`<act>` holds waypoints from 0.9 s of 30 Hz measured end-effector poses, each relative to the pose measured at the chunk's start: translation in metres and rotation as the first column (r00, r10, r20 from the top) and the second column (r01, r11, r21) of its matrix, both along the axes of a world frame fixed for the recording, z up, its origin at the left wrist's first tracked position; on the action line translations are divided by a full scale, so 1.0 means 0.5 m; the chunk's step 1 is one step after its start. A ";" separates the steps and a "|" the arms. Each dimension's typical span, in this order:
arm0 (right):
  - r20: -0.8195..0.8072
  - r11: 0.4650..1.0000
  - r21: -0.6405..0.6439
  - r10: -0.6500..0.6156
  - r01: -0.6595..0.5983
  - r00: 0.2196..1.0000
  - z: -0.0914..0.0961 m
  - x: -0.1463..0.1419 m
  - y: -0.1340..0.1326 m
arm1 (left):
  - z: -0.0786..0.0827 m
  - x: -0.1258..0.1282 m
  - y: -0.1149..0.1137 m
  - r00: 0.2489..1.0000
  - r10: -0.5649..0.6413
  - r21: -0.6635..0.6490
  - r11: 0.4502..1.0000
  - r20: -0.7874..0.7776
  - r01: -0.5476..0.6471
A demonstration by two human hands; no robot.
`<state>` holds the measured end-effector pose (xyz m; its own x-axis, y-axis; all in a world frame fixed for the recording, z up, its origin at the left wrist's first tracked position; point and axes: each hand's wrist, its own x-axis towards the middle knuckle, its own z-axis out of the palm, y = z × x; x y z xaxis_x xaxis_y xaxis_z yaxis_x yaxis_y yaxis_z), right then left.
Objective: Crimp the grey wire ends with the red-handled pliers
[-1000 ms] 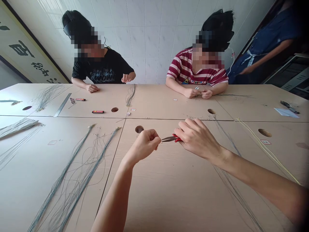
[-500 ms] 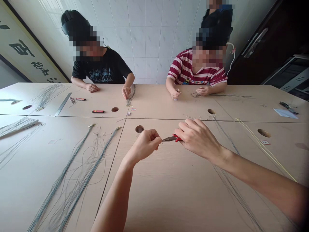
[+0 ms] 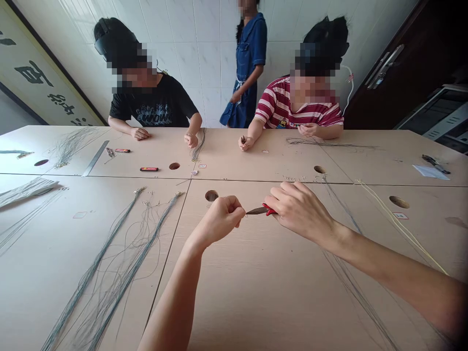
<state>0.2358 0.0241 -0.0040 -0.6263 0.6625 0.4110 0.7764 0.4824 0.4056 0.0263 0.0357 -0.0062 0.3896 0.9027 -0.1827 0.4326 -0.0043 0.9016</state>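
My right hand (image 3: 302, 209) grips red-handled pliers (image 3: 260, 210) whose dark jaws point left, toward my left hand. My left hand (image 3: 221, 219) is closed in a pinch right at the jaw tips; whatever it holds is too small to make out. Both hands hover over the light wooden table (image 3: 256, 292), just in front of a round cable hole (image 3: 211, 195). Thin grey wires (image 3: 351, 282) run under my right forearm toward the table's near edge.
Long bundles of grey wire (image 3: 109, 273) lie to my left. A yellow cord (image 3: 398, 224) trails at right. Two seated people (image 3: 153, 105) (image 3: 300, 109) handle wires across the table; a person in a blue dress (image 3: 248, 68) stands behind. A ruler (image 3: 94, 158) and small tools lie far left.
My hands have barely moved. The person in blue has walked from the right doorway to behind the table. The striped-shirt person's hands have moved apart, one reaching left.
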 end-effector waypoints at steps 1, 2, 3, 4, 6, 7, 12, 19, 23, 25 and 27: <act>-0.006 1.000 -0.002 0.000 0.000 1.000 -0.001 0.002 0.000 | 0.000 -0.001 0.000 1.000 -0.002 -0.002 1.000 0.009 0.002; -0.012 1.000 -0.003 -0.001 0.001 1.000 -0.002 0.003 0.000 | 0.000 -0.002 0.000 1.000 -0.006 -0.006 1.000 0.024 0.006; -0.019 1.000 -0.001 -0.002 0.002 1.000 -0.003 0.005 0.000 | 0.001 -0.004 0.000 0.999 -0.015 -0.012 1.000 0.043 0.015; -0.029 1.000 0.002 -0.003 0.003 1.000 -0.004 0.008 0.000 | 0.002 -0.006 0.001 0.998 -0.033 -0.019 0.999 0.062 0.035; -0.050 1.000 0.013 0.001 0.000 0.999 -0.005 0.013 -0.002 | 0.005 -0.013 0.002 0.992 -0.094 -0.033 0.995 0.089 0.098; -0.059 1.000 0.018 0.005 -0.004 0.998 -0.006 0.015 -0.003 | 0.005 -0.017 0.002 0.987 -0.130 -0.035 0.990 0.095 0.133; -0.076 0.999 0.032 0.014 -0.012 0.997 -0.003 0.022 -0.009 | 0.000 -0.038 0.004 0.976 -0.215 -0.022 0.976 0.046 0.216; -0.062 0.998 0.058 0.020 -0.016 0.998 0.000 0.026 -0.009 | -0.013 -0.051 0.010 0.967 -0.223 0.153 0.959 -0.119 0.240; -0.073 0.999 0.043 0.002 0.002 0.997 -0.006 0.034 -0.007 | -0.005 -0.068 0.011 0.973 -0.200 0.174 0.960 -0.118 0.218; -0.076 0.999 0.037 -0.006 0.009 0.997 -0.009 0.037 -0.006 | -0.003 -0.080 0.014 0.980 -0.162 0.133 0.975 -0.114 0.176; -0.080 0.999 0.040 -0.007 0.010 0.997 -0.010 0.037 -0.006 | -0.008 -0.085 0.020 0.988 -0.152 0.071 0.986 0.010 0.151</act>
